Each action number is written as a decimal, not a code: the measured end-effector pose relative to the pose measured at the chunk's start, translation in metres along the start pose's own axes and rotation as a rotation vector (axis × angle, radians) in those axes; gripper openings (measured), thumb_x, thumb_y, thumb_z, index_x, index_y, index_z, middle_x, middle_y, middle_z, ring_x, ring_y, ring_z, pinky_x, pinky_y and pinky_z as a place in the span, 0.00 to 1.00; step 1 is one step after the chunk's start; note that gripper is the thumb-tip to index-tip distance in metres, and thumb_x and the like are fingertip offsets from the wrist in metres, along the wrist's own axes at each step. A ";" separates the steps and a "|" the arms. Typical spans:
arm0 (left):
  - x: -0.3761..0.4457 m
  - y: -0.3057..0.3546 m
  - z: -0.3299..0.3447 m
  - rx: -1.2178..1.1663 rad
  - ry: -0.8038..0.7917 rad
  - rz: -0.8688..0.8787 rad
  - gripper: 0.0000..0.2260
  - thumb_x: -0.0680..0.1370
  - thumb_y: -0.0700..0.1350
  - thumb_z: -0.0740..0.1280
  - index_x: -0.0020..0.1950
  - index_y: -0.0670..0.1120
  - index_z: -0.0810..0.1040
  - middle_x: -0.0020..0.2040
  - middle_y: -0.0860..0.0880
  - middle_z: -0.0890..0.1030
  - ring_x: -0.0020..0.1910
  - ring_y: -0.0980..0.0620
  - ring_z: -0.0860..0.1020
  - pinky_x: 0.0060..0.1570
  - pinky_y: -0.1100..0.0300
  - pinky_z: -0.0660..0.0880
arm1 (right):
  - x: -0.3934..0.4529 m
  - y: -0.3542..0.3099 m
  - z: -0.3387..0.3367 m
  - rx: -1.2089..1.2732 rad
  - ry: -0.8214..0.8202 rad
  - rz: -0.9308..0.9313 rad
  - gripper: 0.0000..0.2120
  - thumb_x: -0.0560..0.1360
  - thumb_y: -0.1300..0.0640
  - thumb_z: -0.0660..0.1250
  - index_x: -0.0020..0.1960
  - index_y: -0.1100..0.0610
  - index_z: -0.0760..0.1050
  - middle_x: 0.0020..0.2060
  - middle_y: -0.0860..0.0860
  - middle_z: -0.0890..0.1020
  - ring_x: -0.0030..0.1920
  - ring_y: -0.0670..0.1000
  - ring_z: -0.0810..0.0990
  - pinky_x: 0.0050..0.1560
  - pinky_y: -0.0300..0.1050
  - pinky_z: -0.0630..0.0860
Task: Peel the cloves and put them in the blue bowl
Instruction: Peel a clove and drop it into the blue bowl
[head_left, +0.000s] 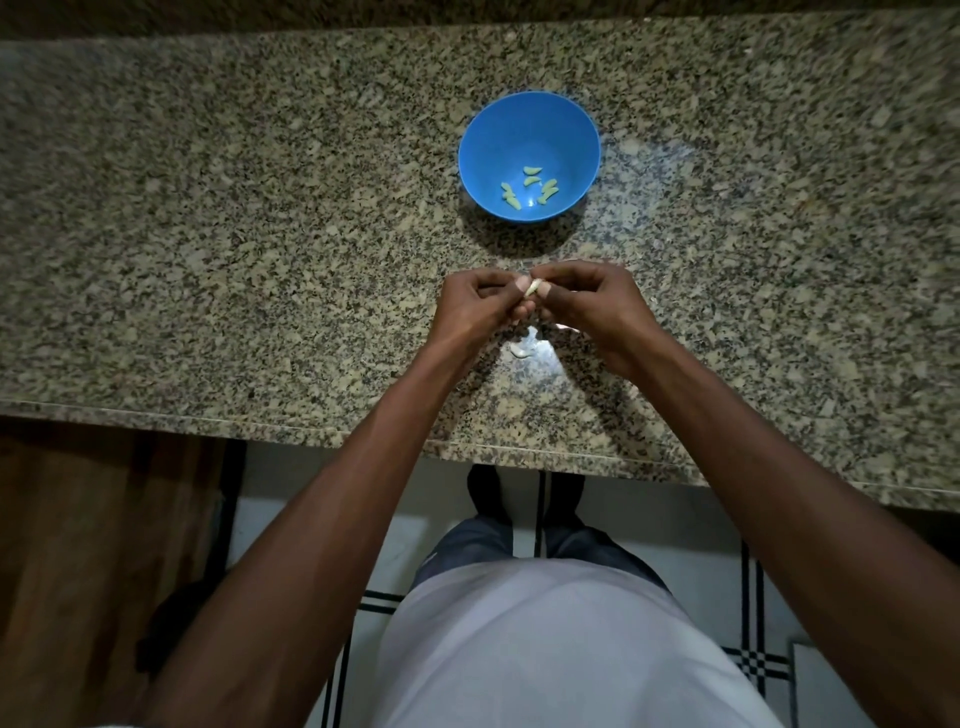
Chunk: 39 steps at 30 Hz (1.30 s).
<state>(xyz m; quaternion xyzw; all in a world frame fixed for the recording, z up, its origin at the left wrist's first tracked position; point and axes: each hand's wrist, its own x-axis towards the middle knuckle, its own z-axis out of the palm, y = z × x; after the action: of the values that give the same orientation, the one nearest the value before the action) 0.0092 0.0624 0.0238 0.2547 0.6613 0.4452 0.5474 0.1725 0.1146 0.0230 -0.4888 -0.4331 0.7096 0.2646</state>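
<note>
From the head view, both hands meet over the speckled granite worktop (208, 208), just on the near side of the blue bowl (530, 111). The left hand (475, 306) and the right hand (587, 301) are both curled in, their thumbs and forefingers pinching one small pale clove (532, 287) between them, so that only a sliver of it shows between the thumbnails. Whether any skin has come off it yet is too small to tell. In the bottom of the bowl lie several pale peeled cloves (530, 189), spread loosely apart. On the worktop just below the hands lies a pale curved scrap (519, 352), either loose skin or another clove; it cannot be told which. The clove in hand is likely very light and firm, with a thin, dry, papery skin that tears easily and clings to the flesh; once bare, the flesh is probably smooth and a little sticky, so it may slip from a loose pinch. It seems best held at one end by one hand, leaving the other hand's nail free to catch the skin at the tip and strip it lengthwise. Squeezing hard would bruise it.
</note>
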 end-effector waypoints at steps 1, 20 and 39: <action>0.000 -0.001 0.002 0.010 0.011 0.016 0.10 0.79 0.38 0.73 0.57 0.33 0.83 0.47 0.37 0.86 0.42 0.48 0.86 0.45 0.59 0.83 | 0.000 0.000 0.000 0.028 0.004 0.032 0.07 0.76 0.65 0.75 0.54 0.60 0.85 0.46 0.57 0.87 0.42 0.49 0.85 0.50 0.46 0.83; 0.001 0.004 0.012 0.361 0.013 0.224 0.10 0.76 0.40 0.77 0.53 0.36 0.85 0.42 0.43 0.87 0.39 0.49 0.87 0.43 0.52 0.86 | 0.000 0.006 -0.009 0.093 0.110 0.049 0.11 0.74 0.63 0.78 0.56 0.63 0.84 0.49 0.60 0.88 0.49 0.57 0.88 0.53 0.50 0.84; 0.000 -0.016 0.030 0.458 0.071 0.235 0.11 0.77 0.49 0.75 0.52 0.42 0.85 0.42 0.48 0.87 0.41 0.54 0.86 0.41 0.50 0.86 | -0.008 0.013 -0.020 -0.091 0.089 -0.048 0.14 0.77 0.63 0.76 0.62 0.64 0.83 0.55 0.57 0.87 0.53 0.54 0.88 0.50 0.43 0.84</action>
<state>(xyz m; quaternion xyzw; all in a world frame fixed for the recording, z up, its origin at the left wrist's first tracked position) 0.0404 0.0640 0.0096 0.4314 0.7295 0.3531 0.3963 0.1949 0.1097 0.0126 -0.5210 -0.4641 0.6601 0.2782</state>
